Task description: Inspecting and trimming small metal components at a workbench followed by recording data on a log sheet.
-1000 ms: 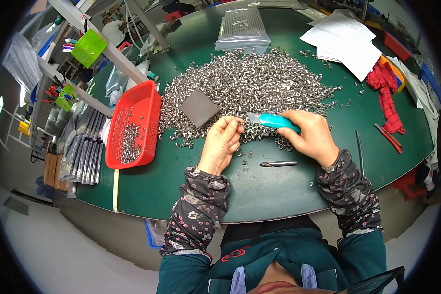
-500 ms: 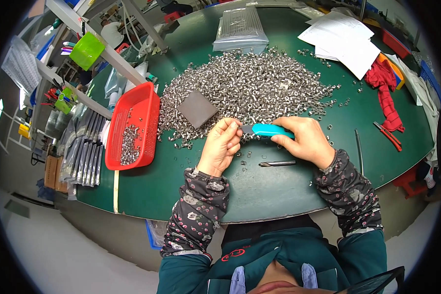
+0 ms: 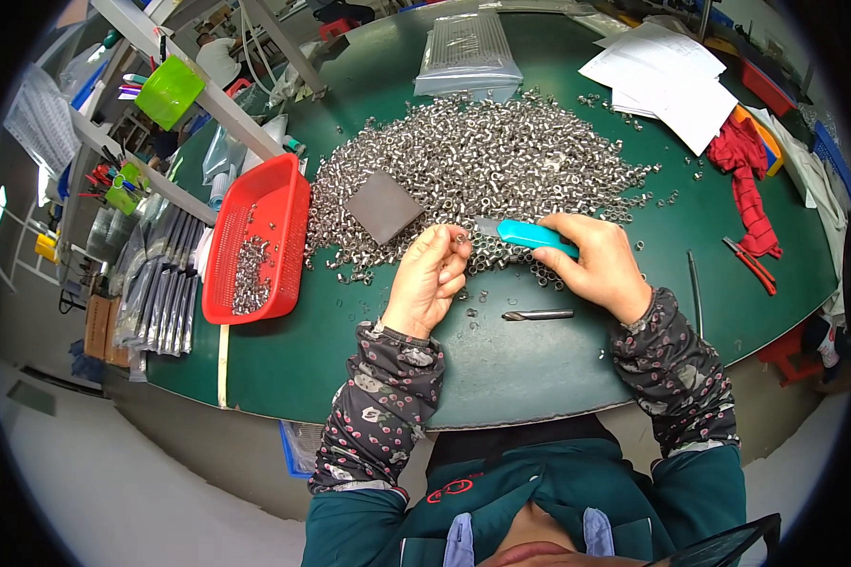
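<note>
Head view: just below a broad pile of small silvery metal rings (image 3: 501, 156) on a green table (image 3: 529, 378), a person's two bare hands face each other. The left hand (image 3: 422, 282) pinches one small metal ring (image 3: 461, 239) between thumb and fingertips, seemingly to steady it while leaving its outer side exposed. The right hand (image 3: 598, 266) is wrapped around a turquoise utility knife (image 3: 539, 237), its blade (image 3: 487, 227) directed at that pinched ring and very near it; whether they touch is hard to tell. The pile sits directly beyond both hands, probably for easy reach. A dark square block (image 3: 385, 208) rests on it, up and left of the pinch. Below the knife lies a fluted metal bit (image 3: 537, 316). Left of the left hand, a red perforated basket (image 3: 293, 260) contains a small heap of metal pieces (image 3: 252, 274), perhaps kept separate from the pile. Farther up-left, a bright green holder (image 3: 169, 93) contains pens.
</note>
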`<state>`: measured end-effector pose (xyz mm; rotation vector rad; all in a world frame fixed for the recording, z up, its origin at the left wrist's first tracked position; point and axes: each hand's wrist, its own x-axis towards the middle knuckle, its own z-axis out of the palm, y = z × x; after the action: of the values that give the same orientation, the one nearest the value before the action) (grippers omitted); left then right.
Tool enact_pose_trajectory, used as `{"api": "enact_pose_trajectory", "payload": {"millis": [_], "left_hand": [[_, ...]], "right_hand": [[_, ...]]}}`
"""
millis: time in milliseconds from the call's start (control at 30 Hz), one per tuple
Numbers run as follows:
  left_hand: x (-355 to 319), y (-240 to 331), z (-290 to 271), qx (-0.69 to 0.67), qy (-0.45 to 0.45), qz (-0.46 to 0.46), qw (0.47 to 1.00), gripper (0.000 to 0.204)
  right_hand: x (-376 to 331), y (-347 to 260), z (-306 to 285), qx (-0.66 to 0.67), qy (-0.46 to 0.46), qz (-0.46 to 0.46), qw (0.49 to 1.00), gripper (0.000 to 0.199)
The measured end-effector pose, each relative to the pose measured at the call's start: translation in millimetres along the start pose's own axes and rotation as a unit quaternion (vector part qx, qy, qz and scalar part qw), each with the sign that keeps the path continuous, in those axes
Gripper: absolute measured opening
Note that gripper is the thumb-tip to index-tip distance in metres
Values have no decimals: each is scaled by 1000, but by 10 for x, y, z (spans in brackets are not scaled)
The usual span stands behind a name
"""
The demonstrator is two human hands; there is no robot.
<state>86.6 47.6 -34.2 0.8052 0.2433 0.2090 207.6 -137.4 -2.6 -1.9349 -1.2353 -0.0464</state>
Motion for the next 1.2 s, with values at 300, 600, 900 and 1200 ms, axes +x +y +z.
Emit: {"api": "enact_pose_trajectory", "payload": {"millis": [300, 600, 900, 1200], "left_hand": [[7, 8, -21, 29, -3, 1, 1000, 15], [11, 10, -22, 31, 3, 1, 1000, 14], [-9, 5, -19, 42, 10, 11, 999, 11], [-15, 15, 61, 107, 27, 22, 994, 8]], "right_hand": [[1, 5, -5, 0, -3, 2, 1000, 25], [1, 14, -6, -1, -3, -1, 1000, 24], [-6, 7, 7, -11, -24, -16, 1000, 24], [7, 26, -22, -14, -55, -35, 998, 26]]}}
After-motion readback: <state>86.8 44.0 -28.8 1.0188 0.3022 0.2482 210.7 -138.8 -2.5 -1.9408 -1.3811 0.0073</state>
